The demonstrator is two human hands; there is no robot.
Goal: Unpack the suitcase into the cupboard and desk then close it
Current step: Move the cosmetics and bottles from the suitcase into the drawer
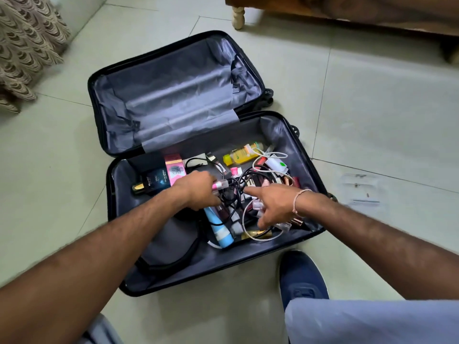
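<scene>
Here, the open suitcase (188,100) lies on the floor mid-frame, full of small things, while the left hand (198,188) curls its fingers round a pink tube (219,185) and the right hand (275,207) spreads its fingers over tangled cables (236,192).

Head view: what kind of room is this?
Probably a bedroom at home: an open suitcase of toiletries lies on a tiled floor, beside a wooden furniture leg, perhaps a bed's, and a patterned fabric.

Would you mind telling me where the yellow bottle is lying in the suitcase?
In the head view, the yellow bottle lies at the far side of the suitcase near half, just left of the white charger.
</scene>
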